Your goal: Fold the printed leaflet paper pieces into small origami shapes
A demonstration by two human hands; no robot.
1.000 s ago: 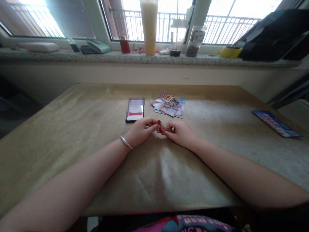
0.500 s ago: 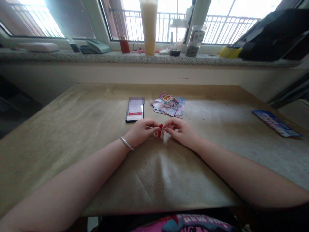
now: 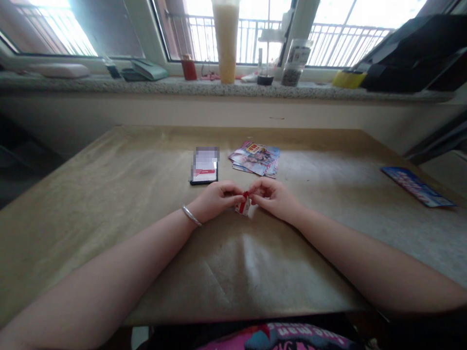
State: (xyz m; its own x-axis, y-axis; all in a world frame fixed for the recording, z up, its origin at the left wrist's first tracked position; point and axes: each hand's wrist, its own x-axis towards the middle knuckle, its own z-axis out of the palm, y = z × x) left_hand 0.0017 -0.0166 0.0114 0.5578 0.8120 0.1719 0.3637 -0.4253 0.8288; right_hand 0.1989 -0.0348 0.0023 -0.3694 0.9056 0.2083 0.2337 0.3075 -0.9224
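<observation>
A small red-and-white folded paper piece [image 3: 242, 208] is pinched between my two hands, just above the table. My left hand [image 3: 222, 195], with a silver bangle at its wrist, grips the paper's left side between thumb and fingers. On the other side, my right hand [image 3: 272, 195] pinches its upper right edge, fingers curled. The fingertips nearly meet at the red top, and they hide part of it. Just beyond my left hand lies a phone [image 3: 205, 165] with a lit screen. A fanned stack of colourful printed sheets [image 3: 257, 158] lies beyond my right hand.
The table [image 3: 146, 194] has a tan cover. A blue printed packet [image 3: 416, 187] lies near its right edge. Behind, a granite windowsill [image 3: 164, 88] carries a tall yellowish cylinder [image 3: 226, 43], a red jar [image 3: 188, 68], a clear container [image 3: 294, 63] and a black bag [image 3: 412, 53].
The red-and-white paper has tilted and sits slightly lower, with more of its lower part showing. My left fingers have shifted slightly right and down; my right hand is nearly still.
</observation>
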